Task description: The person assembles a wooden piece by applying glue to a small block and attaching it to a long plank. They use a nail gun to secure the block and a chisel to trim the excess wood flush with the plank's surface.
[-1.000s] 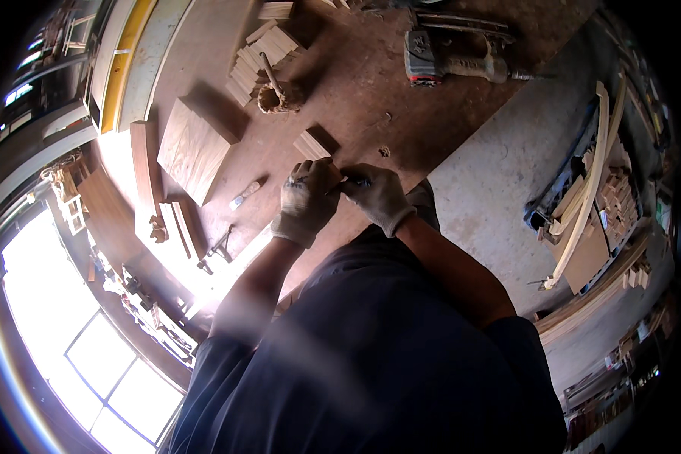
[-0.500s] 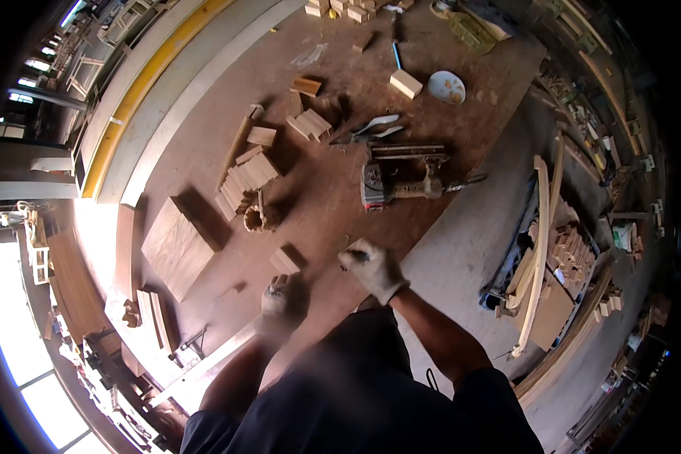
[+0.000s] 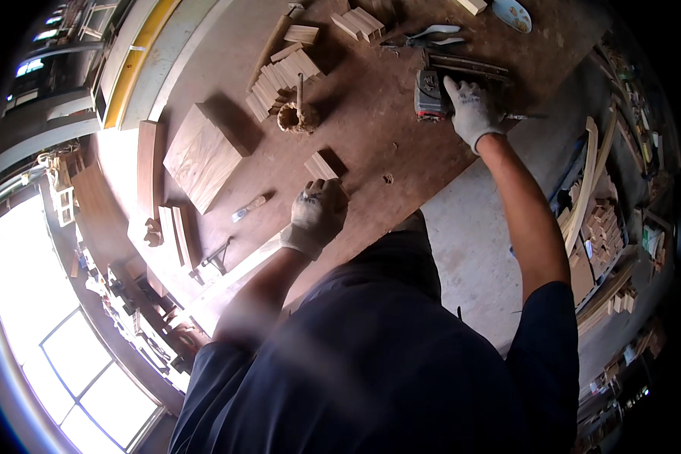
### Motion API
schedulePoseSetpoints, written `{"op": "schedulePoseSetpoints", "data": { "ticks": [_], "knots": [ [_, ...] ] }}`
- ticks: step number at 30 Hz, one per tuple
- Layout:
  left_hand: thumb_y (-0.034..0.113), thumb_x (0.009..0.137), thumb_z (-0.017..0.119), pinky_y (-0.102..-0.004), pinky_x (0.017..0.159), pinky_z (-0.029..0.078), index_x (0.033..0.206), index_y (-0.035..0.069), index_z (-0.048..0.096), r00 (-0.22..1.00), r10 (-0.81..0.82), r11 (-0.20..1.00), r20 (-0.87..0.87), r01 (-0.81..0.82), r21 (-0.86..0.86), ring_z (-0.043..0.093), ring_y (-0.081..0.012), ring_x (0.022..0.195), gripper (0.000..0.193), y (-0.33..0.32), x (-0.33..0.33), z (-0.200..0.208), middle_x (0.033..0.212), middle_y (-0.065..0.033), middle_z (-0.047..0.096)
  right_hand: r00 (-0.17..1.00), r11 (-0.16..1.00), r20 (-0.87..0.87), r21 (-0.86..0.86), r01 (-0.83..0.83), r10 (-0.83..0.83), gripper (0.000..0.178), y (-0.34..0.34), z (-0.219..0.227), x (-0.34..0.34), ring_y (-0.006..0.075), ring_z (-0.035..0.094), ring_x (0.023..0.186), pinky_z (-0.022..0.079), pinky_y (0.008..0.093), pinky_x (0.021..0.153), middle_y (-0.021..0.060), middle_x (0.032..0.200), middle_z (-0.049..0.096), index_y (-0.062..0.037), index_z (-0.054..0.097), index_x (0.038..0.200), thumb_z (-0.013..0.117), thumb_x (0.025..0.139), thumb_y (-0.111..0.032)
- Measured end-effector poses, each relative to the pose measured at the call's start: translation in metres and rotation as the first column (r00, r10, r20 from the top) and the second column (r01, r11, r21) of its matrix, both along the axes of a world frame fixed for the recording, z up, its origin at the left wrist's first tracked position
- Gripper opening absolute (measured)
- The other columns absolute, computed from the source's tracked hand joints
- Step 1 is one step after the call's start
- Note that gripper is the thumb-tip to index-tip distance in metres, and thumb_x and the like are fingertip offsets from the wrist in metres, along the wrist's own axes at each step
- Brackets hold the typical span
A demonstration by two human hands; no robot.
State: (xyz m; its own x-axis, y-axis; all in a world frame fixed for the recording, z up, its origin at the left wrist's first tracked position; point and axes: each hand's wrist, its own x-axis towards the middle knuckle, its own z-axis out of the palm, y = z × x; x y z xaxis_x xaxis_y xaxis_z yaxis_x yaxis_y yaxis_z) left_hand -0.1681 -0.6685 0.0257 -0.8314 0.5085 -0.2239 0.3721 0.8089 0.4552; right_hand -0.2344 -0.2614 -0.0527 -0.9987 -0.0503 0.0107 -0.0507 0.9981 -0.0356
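Note:
My right hand (image 3: 474, 113), in a pale work glove, lies over the handle of a nail gun (image 3: 430, 97) with a dark body and red trim. Its fingers wrap the handle, though their undersides are hidden. In a similar glove, my left hand (image 3: 318, 216) is curled closed low over the worktable (image 3: 371, 155). Whatever is in its fingers, if anything, cannot be made out. Just beyond its knuckles lies a small wooden block (image 3: 321, 164). A chisel-like tool (image 3: 251, 206) with a wooden handle rests to the left of that hand.
A round holder (image 3: 295, 117) with an upright stick stands by a row of wood strips (image 3: 284, 76). A wide board (image 3: 204, 155) lies at left. Pliers (image 3: 431, 34) and a shallow dish (image 3: 513, 13) are farther back. Stacked wood pieces (image 3: 601, 219) fill the right side.
My right hand has moved forward and right, from the near table edge onto the nail gun. My left hand stays closed near the small block. The whole view has shifted.

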Motion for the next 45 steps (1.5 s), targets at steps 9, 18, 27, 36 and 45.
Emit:
{"op": "schedulePoseSetpoints", "data": {
  "ticks": [9,18,27,36,45],
  "knots": [
    [0.018,0.086,0.079,-0.0540,0.087,0.058,0.126,0.005,0.066,1.000,-0.014,1.000,-0.002,0.014,-0.024,0.068,-0.0442,0.103,0.044,0.004,-0.001,0.008,0.107,-0.0220,0.072,0.897,0.845,0.439,-0.500,0.190,0.058,0.037,-0.031,0.111,0.045,0.0371,0.077,0.104,0.061,0.0463,0.090,0.0212,0.105,0.079,-0.0119,0.074,0.124,0.076,0.088,-0.021],
    [0.017,0.086,0.079,-0.0542,0.087,0.058,0.123,0.004,0.067,1.000,-0.014,1.000,-0.018,0.014,-0.014,0.068,-0.0440,0.102,0.041,0.006,-0.002,0.008,0.106,-0.0219,0.072,0.788,0.528,0.533,-0.785,0.325,0.307,0.030,-0.086,0.108,0.080,0.0378,0.076,0.110,0.060,0.0457,0.097,0.0196,0.109,0.080,-0.0107,0.078,0.116,0.071,0.089,-0.020],
    [0.016,0.087,0.078,-0.0541,0.084,0.059,0.121,0.005,0.067,0.998,-0.031,1.000,-0.047,0.031,0.001,0.069,-0.0434,0.101,0.038,0.005,-0.002,0.006,0.103,-0.0206,0.072,0.728,0.544,0.566,-0.778,0.315,0.387,0.025,-0.096,0.118,0.066,0.0355,0.078,0.106,0.062,0.0435,0.094,0.0167,0.106,0.081,-0.0170,0.080,0.114,0.073,0.091,-0.022],
    [0.017,0.087,0.078,-0.0547,0.084,0.058,0.122,0.005,0.066,0.998,-0.025,0.999,-0.055,0.026,0.018,0.069,-0.0438,0.101,0.039,0.006,-0.002,0.008,0.104,-0.0211,0.072,0.794,0.564,0.426,-0.816,0.130,0.433,0.023,-0.099,0.082,0.072,0.0357,0.078,0.103,0.062,0.0436,0.092,0.0180,0.104,0.080,-0.0156,0.079,0.110,0.073,0.090,-0.023],
    [0.015,0.087,0.077,-0.0548,0.084,0.058,0.121,0.005,0.066,0.999,-0.019,0.999,-0.047,0.021,0.039,0.069,-0.0443,0.099,0.037,0.008,-0.002,0.011,0.102,-0.0210,0.073,0.756,0.614,0.479,-0.778,0.131,0.446,0.029,-0.102,0.092,0.062,0.0339,0.078,0.108,0.063,0.0419,0.092,0.0193,0.105,0.081,-0.0106,0.078,0.115,0.076,0.088,-0.019]
  ]
}}
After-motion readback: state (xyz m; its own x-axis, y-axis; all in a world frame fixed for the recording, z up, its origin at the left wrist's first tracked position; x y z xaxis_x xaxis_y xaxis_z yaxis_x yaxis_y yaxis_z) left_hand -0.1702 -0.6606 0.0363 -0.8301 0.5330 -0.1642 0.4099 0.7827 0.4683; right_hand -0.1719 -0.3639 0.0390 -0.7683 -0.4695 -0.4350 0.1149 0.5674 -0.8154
